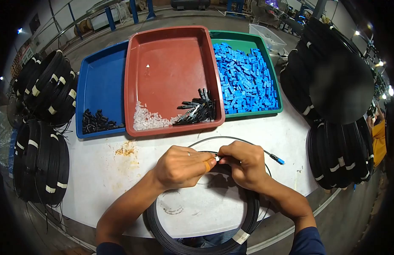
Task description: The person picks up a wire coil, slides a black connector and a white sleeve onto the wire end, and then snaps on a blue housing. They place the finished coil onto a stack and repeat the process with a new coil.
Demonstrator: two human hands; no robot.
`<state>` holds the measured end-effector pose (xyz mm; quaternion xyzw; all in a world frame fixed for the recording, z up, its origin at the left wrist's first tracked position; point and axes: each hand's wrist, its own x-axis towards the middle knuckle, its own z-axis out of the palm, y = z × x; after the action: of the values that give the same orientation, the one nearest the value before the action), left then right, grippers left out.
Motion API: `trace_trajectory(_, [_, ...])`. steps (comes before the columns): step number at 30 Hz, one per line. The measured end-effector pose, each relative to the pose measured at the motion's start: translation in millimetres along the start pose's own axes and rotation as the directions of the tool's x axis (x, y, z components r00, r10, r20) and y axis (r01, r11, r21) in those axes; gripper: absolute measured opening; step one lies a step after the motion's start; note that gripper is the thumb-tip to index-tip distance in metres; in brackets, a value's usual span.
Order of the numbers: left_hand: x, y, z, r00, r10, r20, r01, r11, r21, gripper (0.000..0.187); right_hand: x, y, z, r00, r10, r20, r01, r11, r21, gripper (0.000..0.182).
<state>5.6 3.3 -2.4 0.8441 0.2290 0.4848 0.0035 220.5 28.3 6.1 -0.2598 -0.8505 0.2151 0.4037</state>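
Above a coil of black cable (152,219), my two hands meet over the white table. My left hand (184,166), an orange-brown wrap on one finger, pinches the black cable close to a small white piece (217,158). From the other side, the fingertips of my right hand (246,165) are closed on the same stretch of cable; their grip is partly hidden. Past the right hand, a cable end with a blue-tipped black connector (277,159) lies on the table. A white tag (241,236) wraps the coil, which overhangs the front edge.
Behind my hands stand a blue tray (102,76) with black parts, a red tray (171,55) with clear sleeves and black connector bodies, and a green tray (271,63) full of blue connectors. Black cable coils are stacked at left (41,163) and right (339,155).
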Motion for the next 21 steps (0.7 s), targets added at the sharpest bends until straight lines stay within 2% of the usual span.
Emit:
trace_trajectory(1, [0.3, 0.0, 0.2, 1.0, 0.001, 0.0, -0.001, 1.0, 0.001, 0.007, 0.2, 1.2, -0.2, 1.0, -0.002, -0.001, 0.002, 1.0, 0.0, 0.025])
trace_trajectory(3, [1.9, 0.2, 1.1, 0.994, 0.103, 0.024, -0.106, 0.987, 0.118, 0.006, 1.1, 3.7, -2.4, 0.992, 0.107, 0.061, -0.113, 0.988, 0.103, 0.024])
trace_trajectory(4, [3.2, 0.1, 0.8, 0.994, 0.11, 0.022, -0.111, 0.986, 0.124, 0.006, 0.7, 4.2, -3.3, 0.997, 0.054, 0.047, -0.056, 0.998, 0.04, 0.024])
trace_trajectory(5, [3.9, 0.9, -0.1, 1.0, -0.02, -0.005, 0.02, 0.999, 0.031, 0.008, 1.3, 3.5, -3.5, 0.998, 0.045, 0.045, -0.046, 0.998, 0.039, 0.024])
trace_trajectory(8, [5.7, 7.7, -4.0, 0.927, -0.373, -0.039, 0.357, 0.91, -0.208, 0.014, 1.7, 5.1, -0.1, 0.971, -0.229, -0.063, 0.213, 0.956, -0.202, 0.027])
trace_trajectory(11, [4.8, 7.1, -3.1, 0.889, -0.457, -0.027, 0.437, 0.865, -0.246, 0.008, 5.5, 4.6, 2.4, 0.956, -0.29, -0.045, 0.262, 0.913, -0.312, 0.028])
trace_trajectory(12, [6.0, 8.7, -3.6, 0.892, -0.453, -0.008, 0.441, 0.873, -0.211, 0.01, 4.7, 5.9, 4.5, 0.966, -0.256, -0.028, 0.235, 0.922, -0.309, 0.028])
trace_trajectory(13, [3.9, 6.2, -4.1, 0.94, -0.342, 0.005, 0.341, 0.937, -0.08, 0.012, 6.2, 1.9, 2.5, 0.979, -0.204, -0.01, 0.193, 0.939, -0.283, 0.028])
trace_trajectory(15, [5.4, 4.2, -5.6, 0.987, -0.16, 0.015, 0.159, 0.986, 0.044, 0.009, 7.0, 2.1, 2.7, 0.999, -0.032, 0.038, 0.037, 0.988, -0.147, 0.027])
trace_trajectory(16, [5.4, 2.5, -4.9, 0.989, -0.145, 0.016, 0.144, 0.989, 0.041, 0.009, 8.4, 4.5, 3.9, 0.999, -0.034, 0.027, 0.038, 0.987, -0.158, 0.027])
trace_trajectory(18, [4.0, -1.1, -0.8, 1.0, 0.005, -0.026, -0.002, 0.994, 0.113, 0.011, 9.0, 10.3, 5.7, 1.0, 0.02, 0.019, -0.022, 0.995, 0.094, 0.023])
trace_trajectory(19, [5.1, -1.6, -0.6, 0.999, 0.011, -0.03, -0.008, 0.994, 0.113, 0.011, 9.5, 10.2, 2.9, 1.0, 0.017, 0.018, -0.019, 0.996, 0.088, 0.023])
trace_trajectory(21, [2.1, 6.4, -6.6, 0.951, -0.31, 0.006, 0.31, 0.95, -0.022, 0.011, 6.7, 6.8, 2.9, 0.999, -0.051, -0.005, 0.051, 0.998, 0.044, 0.024])
